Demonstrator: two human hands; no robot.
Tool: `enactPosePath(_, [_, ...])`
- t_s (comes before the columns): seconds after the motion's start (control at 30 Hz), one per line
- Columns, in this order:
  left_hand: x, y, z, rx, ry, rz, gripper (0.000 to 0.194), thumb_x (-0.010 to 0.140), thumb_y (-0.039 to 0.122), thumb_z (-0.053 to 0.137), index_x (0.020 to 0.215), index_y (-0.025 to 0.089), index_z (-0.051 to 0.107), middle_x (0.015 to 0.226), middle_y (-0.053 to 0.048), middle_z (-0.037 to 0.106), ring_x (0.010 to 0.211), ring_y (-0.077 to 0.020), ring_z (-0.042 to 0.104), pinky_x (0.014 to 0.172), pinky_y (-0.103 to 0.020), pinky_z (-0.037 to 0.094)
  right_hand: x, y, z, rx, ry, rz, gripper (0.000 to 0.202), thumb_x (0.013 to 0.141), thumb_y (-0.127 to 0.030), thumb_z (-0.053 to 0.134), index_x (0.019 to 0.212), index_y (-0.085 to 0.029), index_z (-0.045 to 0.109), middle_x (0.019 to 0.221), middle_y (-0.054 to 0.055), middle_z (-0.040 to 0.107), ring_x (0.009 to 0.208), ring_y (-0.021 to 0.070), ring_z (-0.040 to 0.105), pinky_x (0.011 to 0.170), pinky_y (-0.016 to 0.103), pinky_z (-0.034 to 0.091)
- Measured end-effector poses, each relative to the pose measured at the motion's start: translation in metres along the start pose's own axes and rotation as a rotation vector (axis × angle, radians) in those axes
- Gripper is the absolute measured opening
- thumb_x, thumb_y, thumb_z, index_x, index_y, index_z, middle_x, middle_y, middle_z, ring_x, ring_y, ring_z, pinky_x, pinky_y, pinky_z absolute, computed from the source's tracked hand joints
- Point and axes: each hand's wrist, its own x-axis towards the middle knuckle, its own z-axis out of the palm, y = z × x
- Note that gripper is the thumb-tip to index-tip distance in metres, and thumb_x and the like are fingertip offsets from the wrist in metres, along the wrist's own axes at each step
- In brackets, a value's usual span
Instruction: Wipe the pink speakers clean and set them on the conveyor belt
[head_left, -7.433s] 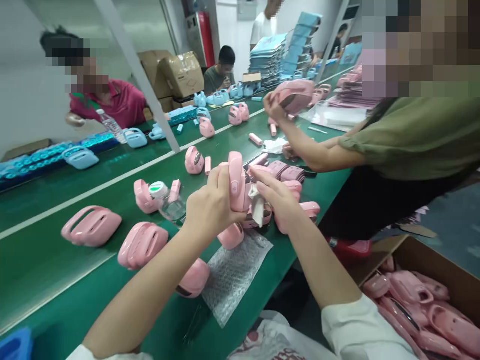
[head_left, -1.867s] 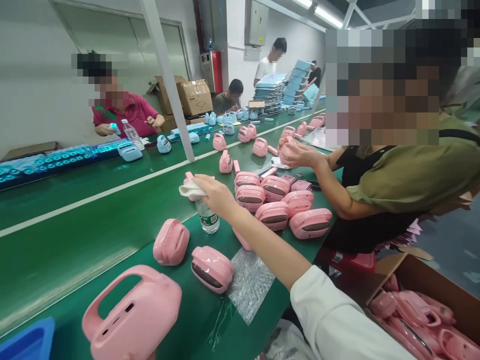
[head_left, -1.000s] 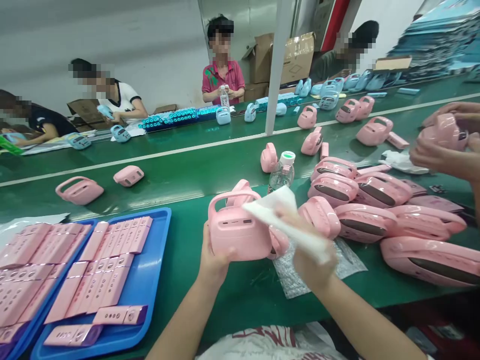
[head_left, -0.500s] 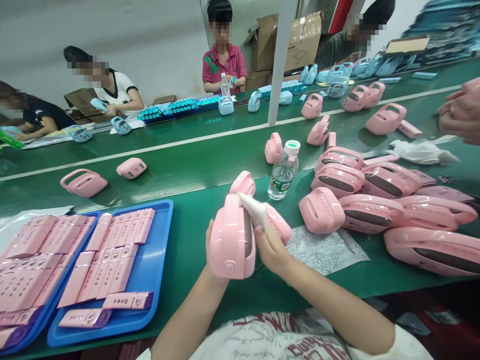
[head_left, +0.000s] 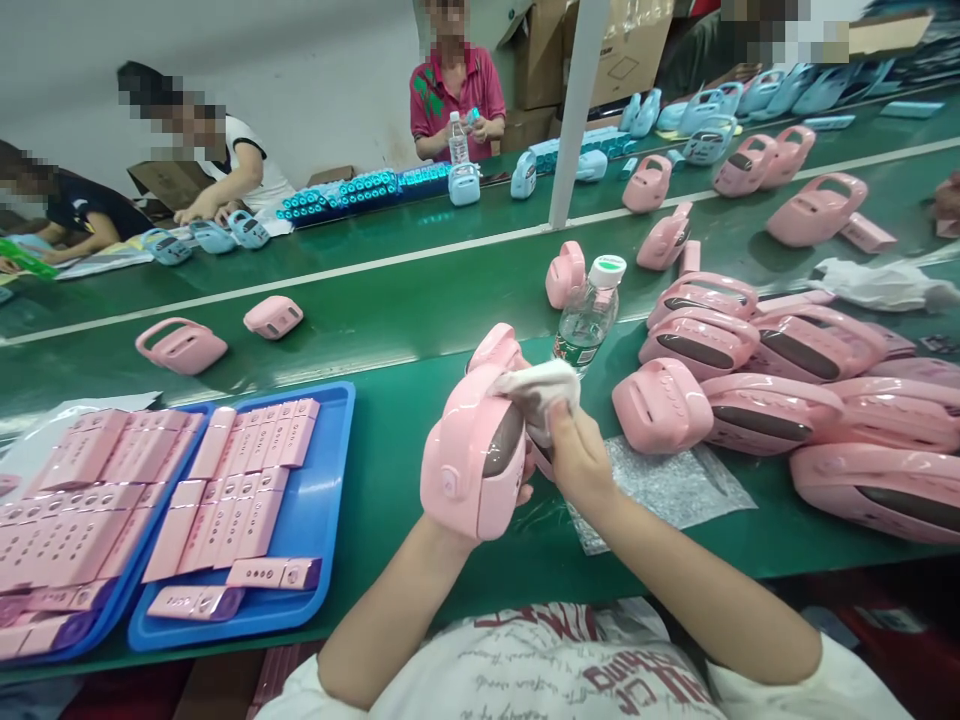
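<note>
A glossy pink handled device (head_left: pixel 465 470) is tilted in my left hand (head_left: pixel 527 478), whose fingers show at its right side beneath it; the rest of that hand is hidden by the device. My right hand (head_left: pixel 581 450) pinches a white cloth (head_left: pixel 544 390), which touches the device near its handle and dark panel. Just behind the held device, another pink device (head_left: pixel 495 347) is partly hidden. A clear bottle with a white cap (head_left: pixel 589 320) stands behind my right hand. Under my right forearm lies a clear plastic bag (head_left: pixel 675 485).
Two blue trays (head_left: pixel 341 480) of pink rectangular pieces (head_left: pixel 240 500) sit at left. Several pink devices (head_left: pixel 772 410) crowd the right side, near a crumpled white cloth (head_left: pixel 885 285). Across the green table (head_left: pixel 390 300) are blue devices (head_left: pixel 465 185), a post (head_left: pixel 577 120) and other people (head_left: pixel 457 100).
The held device has turned, showing more of its dark panel and side. My right hand has moved the cloth up and right; my left fingers now show beneath the device. The view has shifted.
</note>
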Motion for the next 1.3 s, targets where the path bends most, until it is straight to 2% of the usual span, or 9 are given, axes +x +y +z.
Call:
enactPosePath(0.13, [-0.004,-0.003,0.005,-0.213,-0.073,-0.255,0.057,0.079,0.066,0.059,0.110,0.019,0.070,0.097,-0.011,0.073,0.084,-0.0233,0.070,0.065,-0.032,0.058,0.021,-0.002,-0.002,0.291,0.008,0.292,0.058,0.086,-0.065,0.057,0.124,-0.022,0.064,0.097,0.006,0.073,0.091,0.0204,0.070,0.084,0.034,0.056])
enactPosePath(0.3, [-0.005,-0.006,0.005,-0.284,-0.091,-0.309,0.070,0.077,0.067,0.062,0.126,0.017,0.062,0.109,-0.014,0.072,0.102,-0.0275,0.068,0.071,-0.032,0.057,0.035,-0.001,-0.001,0.228,-0.095,0.309,0.044,0.078,-0.060,0.071,0.095,-0.019,0.069,0.084,0.002,0.068,0.082,0.0163,0.064,0.079,0.028,0.051])
enactPosePath(0.43, [-0.009,-0.003,0.004,-0.261,-0.103,-0.280,0.066,0.074,0.062,0.069,0.125,0.019,0.064,0.113,-0.012,0.072,0.106,-0.0293,0.068,0.073,-0.031,0.057,0.035,0.003,0.007,0.224,-0.071,0.295,0.046,0.078,-0.064,0.068,0.081,-0.018,0.064,0.080,0.001,0.066,0.079,0.0157,0.062,0.077,0.027,0.049])
enactPosePath(0.8, [-0.015,0.010,0.027,-0.110,-0.003,-0.180,0.052,0.069,0.054,0.078,0.106,0.018,0.070,0.089,-0.007,0.074,0.074,-0.0246,0.072,0.057,-0.029,0.056,0.034,-0.007,0.015,0.415,-0.026,0.398,0.057,0.062,-0.071,0.076,0.080,-0.019,0.060,0.075,-0.001,0.061,0.065,0.0128,0.054,0.062,0.025,0.046])
enactPosePath(0.93, [-0.011,0.008,0.025,0.073,-0.021,-0.061,0.057,0.069,0.057,0.076,0.113,0.020,0.068,0.093,-0.009,0.074,0.084,-0.0303,0.072,0.062,-0.036,0.058,0.038,-0.004,0.007,0.464,0.003,0.441,0.058,0.059,-0.070,0.079,0.079,-0.018,0.061,0.069,-0.001,0.060,0.061,0.0123,0.053,0.060,0.026,0.045])
enactPosePath(1.03, [-0.011,0.002,0.022,0.183,0.028,0.181,0.059,0.070,0.064,0.072,0.109,0.020,0.071,0.102,-0.009,0.074,0.104,-0.0341,0.068,0.083,-0.043,0.059,0.040,-0.006,-0.002,0.472,0.072,0.399,0.058,0.055,-0.068,0.082,0.074,-0.018,0.061,0.068,-0.001,0.060,0.063,0.0127,0.055,0.063,0.026,0.046])
enactPosePath(1.13, [-0.011,0.000,0.029,0.285,-0.074,0.337,0.069,0.057,0.059,0.083,0.114,0.021,0.070,0.114,-0.010,0.072,0.119,-0.0384,0.061,0.095,-0.046,0.055,0.043,-0.017,-0.019,0.409,0.153,0.280,0.054,0.060,-0.066,0.080,0.071,-0.017,0.060,0.068,-0.001,0.059,0.065,0.0119,0.054,0.066,0.025,0.046])
enactPosePath(1.2, [-0.006,0.005,0.038,0.347,-0.146,0.366,0.079,0.051,0.052,0.088,0.121,0.023,0.067,0.118,-0.010,0.071,0.124,-0.0402,0.057,0.097,-0.047,0.054,0.044,-0.029,-0.038,0.313,0.181,0.152,0.054,0.065,-0.069,0.075,0.071,-0.018,0.061,0.069,-0.001,0.059,0.067,0.0124,0.054,0.067,0.026,0.046])
enactPosePath(1.3, [0.012,0.015,0.059,0.398,-0.213,0.302,0.083,0.048,0.056,0.087,0.121,0.024,0.067,0.114,-0.010,0.072,0.122,-0.0413,0.057,0.093,-0.048,0.056,0.037,-0.054,-0.076,0.070,0.177,-0.022,0.054,0.066,-0.071,0.073,0.068,-0.019,0.061,0.065,-0.001,0.055,0.064,0.0125,0.052,0.064,0.027,0.046])
